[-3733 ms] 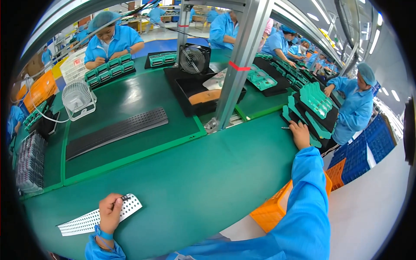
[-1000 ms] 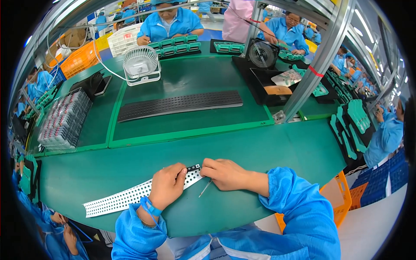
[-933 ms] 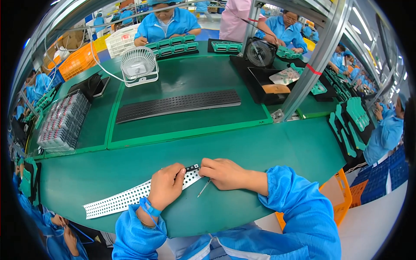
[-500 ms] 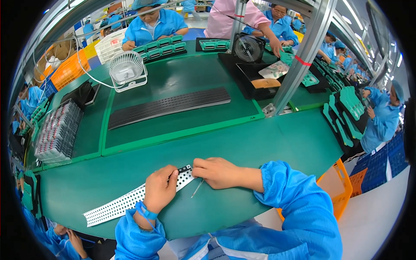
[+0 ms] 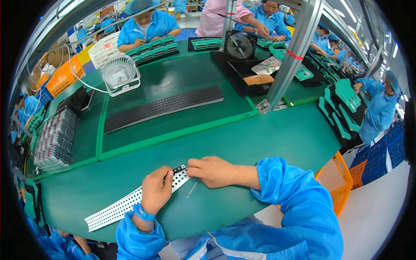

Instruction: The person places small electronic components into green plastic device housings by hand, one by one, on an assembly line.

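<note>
Now | left hand (image 5: 156, 190) pinning white perforated strip (image 5: 117, 209) | right hand (image 5: 212, 171) gripping thin tool (image 5: 193, 187) | orange crate (image 5: 336, 186) right.

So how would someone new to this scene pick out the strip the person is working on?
Start at the green workbench and find the near edge, where the left hand and right hand meet. The long white perforated strip runs under the left hand; unlike the long black perforated strip farther back, it is pale and held.

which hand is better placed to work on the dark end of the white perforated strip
Right, probably. The right hand sits at the strip's dark end with a thin tool under it, while the left hand presses the strip flat.
</note>
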A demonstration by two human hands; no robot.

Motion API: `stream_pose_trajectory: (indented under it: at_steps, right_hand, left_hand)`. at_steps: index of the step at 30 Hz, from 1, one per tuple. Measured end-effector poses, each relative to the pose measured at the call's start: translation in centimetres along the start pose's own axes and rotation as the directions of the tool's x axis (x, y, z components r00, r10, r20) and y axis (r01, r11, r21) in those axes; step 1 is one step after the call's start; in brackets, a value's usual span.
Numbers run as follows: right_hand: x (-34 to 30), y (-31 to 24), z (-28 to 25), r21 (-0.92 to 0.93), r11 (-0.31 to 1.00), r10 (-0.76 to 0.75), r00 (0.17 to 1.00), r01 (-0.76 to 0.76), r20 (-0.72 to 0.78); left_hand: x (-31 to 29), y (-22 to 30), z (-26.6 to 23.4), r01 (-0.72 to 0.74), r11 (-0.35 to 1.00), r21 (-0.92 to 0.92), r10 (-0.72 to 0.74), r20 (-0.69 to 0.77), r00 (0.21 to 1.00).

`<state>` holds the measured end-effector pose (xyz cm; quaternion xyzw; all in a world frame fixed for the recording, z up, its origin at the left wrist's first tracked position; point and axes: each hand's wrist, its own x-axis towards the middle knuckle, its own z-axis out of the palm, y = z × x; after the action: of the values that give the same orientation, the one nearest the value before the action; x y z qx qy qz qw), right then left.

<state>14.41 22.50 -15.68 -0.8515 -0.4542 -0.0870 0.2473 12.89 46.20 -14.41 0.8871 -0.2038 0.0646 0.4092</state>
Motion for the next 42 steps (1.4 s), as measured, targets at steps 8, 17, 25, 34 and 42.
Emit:
stream_pose_trajectory:
  at_steps: [8, 17, 25, 34, 42]
  right_hand:
    - [0.0, 0.6, 0.7, 0.030, 0.999, -0.029, 0.999, 0.030, -0.025]
    - [-0.6, 1.8, 1.9, 0.018, 0.997, -0.076, 0.996, 0.077, -0.042]
    - [-1.9, 1.5, 0.4, -0.032, 0.991, -0.135, 0.990, 0.133, -0.039]
    - [-1.9, 1.8, 0.3, 0.015, 0.990, -0.139, 0.988, 0.140, -0.073]
    - [-2.2, 1.6, 0.0, 0.050, 0.992, -0.110, 0.993, 0.113, -0.053]
  left_hand:
    - [0.1, -0.9, 0.3, -0.064, 0.997, -0.032, 0.062, -0.071, 0.996]
    - [-0.5, -1.8, 0.0, -0.086, 0.960, 0.265, 0.168, -0.306, 0.937]
    - [-6.6, 3.1, -1.4, 0.078, 0.656, 0.751, 0.384, -0.421, 0.822]
    - [-16.6, 12.3, -7.6, 0.722, 0.315, 0.617, 0.370, -0.780, 0.505]
    - [-20.5, 9.9, -9.2, 0.710, 0.498, 0.498, 0.012, -0.823, 0.568]
